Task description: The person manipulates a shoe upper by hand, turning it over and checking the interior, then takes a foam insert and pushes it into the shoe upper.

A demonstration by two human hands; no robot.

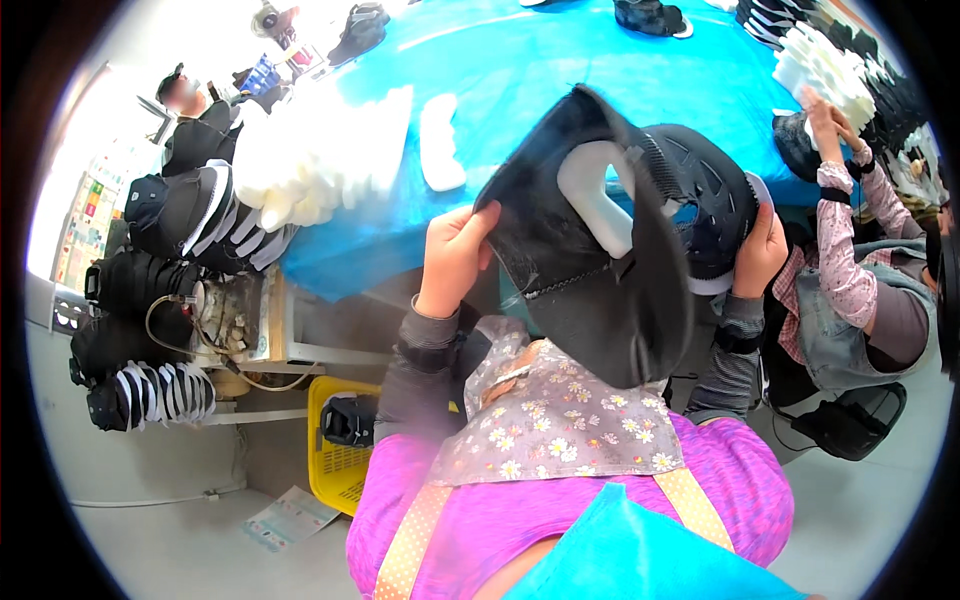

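Observation:
Between my hands is a black piece that looks like a shoe upper [640, 320], its wide black lining spread out. On that lining lies a white U-shaped foam pad [585, 190]. My left hand [455, 255] pinches the lining's left edge between thumb and fingers. At the other side, my right hand [762, 252] grips the rounded, stitched end of the upper, where a pale edge shows. A single white foam pad [441, 145] lies on the blue-covered table [520, 60] beyond my left hand. Some of my right fingers are hidden behind the upper.
A pile of white foam pads [320, 160] and stacked black uppers [180, 215] stand at left. Below sits a yellow basket [335, 465] holding a black upper. At right, a co-worker's hands [828, 130] are at another black piece beside more white pads [822, 70].

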